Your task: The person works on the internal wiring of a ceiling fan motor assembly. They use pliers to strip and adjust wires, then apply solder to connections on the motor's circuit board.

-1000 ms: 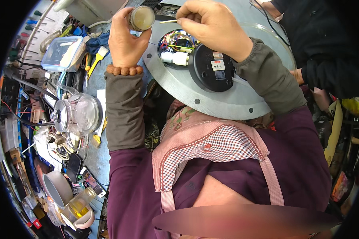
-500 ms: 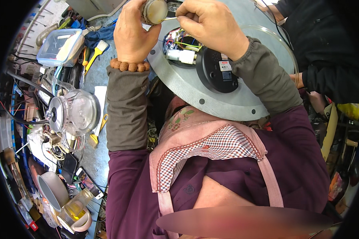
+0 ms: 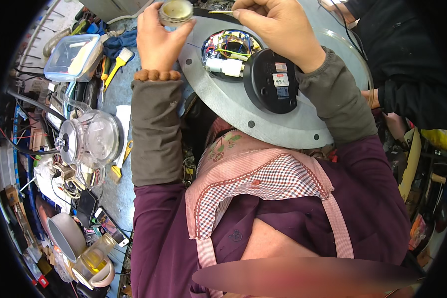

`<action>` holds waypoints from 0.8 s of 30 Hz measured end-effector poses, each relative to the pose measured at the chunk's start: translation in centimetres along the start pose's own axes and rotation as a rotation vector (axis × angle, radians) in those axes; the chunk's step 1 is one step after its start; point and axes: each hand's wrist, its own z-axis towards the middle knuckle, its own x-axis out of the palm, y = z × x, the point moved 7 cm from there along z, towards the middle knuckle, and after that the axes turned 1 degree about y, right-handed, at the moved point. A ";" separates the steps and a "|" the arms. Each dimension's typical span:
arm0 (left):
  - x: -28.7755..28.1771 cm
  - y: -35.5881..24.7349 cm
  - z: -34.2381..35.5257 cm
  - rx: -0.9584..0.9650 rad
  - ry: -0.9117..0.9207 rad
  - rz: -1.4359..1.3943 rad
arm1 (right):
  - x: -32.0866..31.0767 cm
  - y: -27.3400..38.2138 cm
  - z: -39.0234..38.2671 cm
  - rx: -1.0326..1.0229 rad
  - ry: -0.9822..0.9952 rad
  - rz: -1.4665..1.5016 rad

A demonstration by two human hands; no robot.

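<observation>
A small round jar [image 3: 176, 12] with a pale yellowish paste inside is gripped by my left hand [image 3: 160, 37] at the top of the view. To its right, my right hand [image 3: 278, 27] pinches a thin stick [image 3: 220, 12] whose tip points toward the jar but stands apart from it. Below both hands lies a round grey metal disc [image 3: 223, 111] with an opening full of coloured wires and a circuit board [image 3: 233, 43]. A white cylindrical motor-like part [image 3: 224, 66] sits at that opening. Beside it, a black round unit [image 3: 270, 82] with labels leans on the disc.
At left on the bench stand a glass teapot [image 3: 97, 136], a clear plastic box [image 3: 72, 58], a yellow-handled brush [image 3: 118, 65], a phone [image 3: 111, 227] and a jug with yellow liquid [image 3: 93, 259]. Another person's dark sleeve [image 3: 412, 107] and hand reach in at right.
My left hand has moved left with the jar, tilting its mouth more upright. My right hand and stick have shifted slightly right and up, so the stick is away from the jar.
</observation>
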 end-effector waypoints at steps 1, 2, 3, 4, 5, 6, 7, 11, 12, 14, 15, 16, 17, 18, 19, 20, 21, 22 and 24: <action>0.7 2.5 -0.2 -0.100 0.047 -0.008 | -0.2 -0.7 -0.2 0.032 0.008 0.065; 1.3 4.9 -0.6 -0.152 0.114 -0.021 | -0.3 -0.4 -0.6 0.124 0.054 0.011; 1.8 6.0 -0.6 -0.199 0.183 -0.040 | -0.6 -0.1 -1.1 0.139 0.045 -0.015; 2.5 6.9 -1.0 -0.261 0.232 -0.159 | -0.9 0.0 -1.5 0.153 0.037 -0.041; 3.2 7.7 -1.6 -0.322 0.279 -0.278 | -1.1 -0.1 -1.8 0.167 0.028 -0.066; 4.1 8.0 -1.9 -0.379 0.328 -0.402 | -1.3 -0.5 -2.0 0.165 0.024 -0.041; 4.5 8.2 -2.0 -0.360 0.354 -0.319 | -1.5 -0.9 -2.3 0.191 0.040 -0.031; 5.9 9.8 -2.5 -0.336 0.457 -0.195 | -2.0 -2.0 -3.0 0.249 0.058 -0.003; 5.4 9.8 -2.2 -0.352 0.465 -0.216 | -2.0 -2.2 -3.0 0.250 0.055 0.008; 3.5 9.6 -1.6 -0.330 0.480 -0.133 | -2.0 -2.4 -3.0 0.209 0.070 0.041; 2.4 10.4 -1.3 -0.326 0.438 -0.154 | -2.0 -2.4 -3.1 0.188 0.075 0.056; 1.7 9.9 -0.8 -0.313 0.473 -0.199 | -2.1 -2.6 -3.2 0.204 0.071 0.088; 0.7 9.2 -0.3 -0.300 0.507 -0.242 | -2.1 -2.8 -3.3 0.219 0.068 0.121; 0.2 9.4 -0.6 -0.385 0.599 -0.435 | -2.0 -2.9 -3.4 0.230 0.071 0.158; 0.0 8.6 -1.0 -0.471 0.687 -0.403 | -2.2 -3.2 -3.4 0.245 0.064 0.170; -0.3 7.5 -1.6 -0.557 0.776 -0.368 | -2.3 -3.7 -3.4 0.260 0.057 0.182; 0.5 6.8 -2.6 -0.629 0.870 -0.353 | -2.6 -4.2 -3.7 0.278 0.036 0.174; 0.3 6.2 -3.5 -0.717 0.875 -0.391 | -2.6 -4.2 -3.6 0.284 0.036 0.180; 0.5 4.6 -4.9 -0.815 0.887 -0.465 | -2.6 -4.2 -3.6 0.297 0.035 0.191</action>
